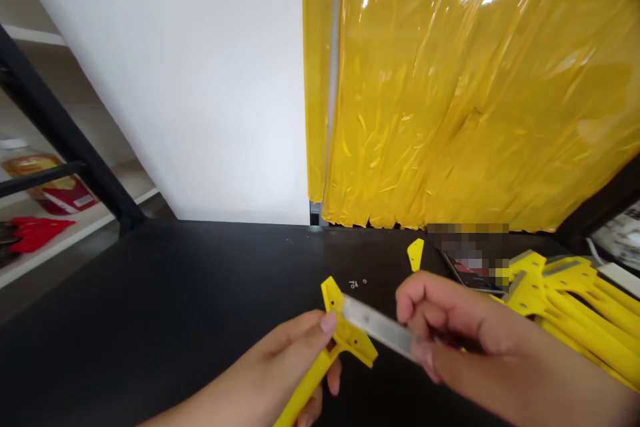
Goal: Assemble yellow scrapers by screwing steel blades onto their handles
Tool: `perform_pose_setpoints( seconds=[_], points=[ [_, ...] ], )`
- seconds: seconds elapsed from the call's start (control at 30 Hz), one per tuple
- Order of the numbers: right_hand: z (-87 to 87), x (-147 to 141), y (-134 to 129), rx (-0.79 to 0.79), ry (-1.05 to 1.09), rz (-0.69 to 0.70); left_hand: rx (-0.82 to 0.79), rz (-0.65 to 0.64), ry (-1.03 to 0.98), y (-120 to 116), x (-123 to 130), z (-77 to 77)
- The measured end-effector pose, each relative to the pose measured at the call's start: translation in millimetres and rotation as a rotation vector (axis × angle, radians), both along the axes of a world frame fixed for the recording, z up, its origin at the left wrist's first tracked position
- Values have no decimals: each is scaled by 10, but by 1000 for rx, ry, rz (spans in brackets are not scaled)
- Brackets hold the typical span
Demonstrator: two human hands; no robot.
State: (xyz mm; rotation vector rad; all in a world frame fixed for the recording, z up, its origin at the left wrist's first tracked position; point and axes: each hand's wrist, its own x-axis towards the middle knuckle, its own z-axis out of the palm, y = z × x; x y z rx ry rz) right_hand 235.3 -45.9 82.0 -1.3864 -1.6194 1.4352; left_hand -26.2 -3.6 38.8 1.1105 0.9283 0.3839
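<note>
1. Left hand (285, 357): I have it clenched round the handle of a yellow plastic scraper (345, 340), thumb on the scraper's head, above the bench
2. Right hand (480, 340): I have it pinching a steel blade (379, 325) between thumb and fingers, the blade's left end touching the scraper's head
3. Black bench (150, 287): carries a small yellow plastic piece (415, 253) beyond my hands
4. Pile of yellow scrapers (565, 307): on the bench, just beside my right hand
5. Yellow plastic strip curtain (450, 93): hangs behind the bench's far edge
6. White shelf (75, 233): at left, holding a red item (37, 233)
</note>
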Motion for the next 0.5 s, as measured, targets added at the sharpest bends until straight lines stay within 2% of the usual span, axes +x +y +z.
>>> perform_pose_setpoints(
  seconds=[0.1, 0.17, 0.23, 0.33, 0.43, 0.5],
  points=[
    [-23, -57, -67, -135, 17, 213, 18, -119, 82, -56, 20, 176],
    [-72, -29, -43, -191, -12, 237, 40, -265, 112, -105, 35, 264],
    [-143, -22, 1, -183, 8, 158, 7, -332, 173, -137, 53, 285],
    [-246, -98, 58, -134, 180, 3, -30, -368, 223, -122, 87, 182],
    [-311, -221, 69, -159, 453, -183, -36, -432, 89, -57, 112, 14],
    [-341, -286, 52, -221, 593, -277, -67, -394, -17, -26, 119, -74]
  ],
)
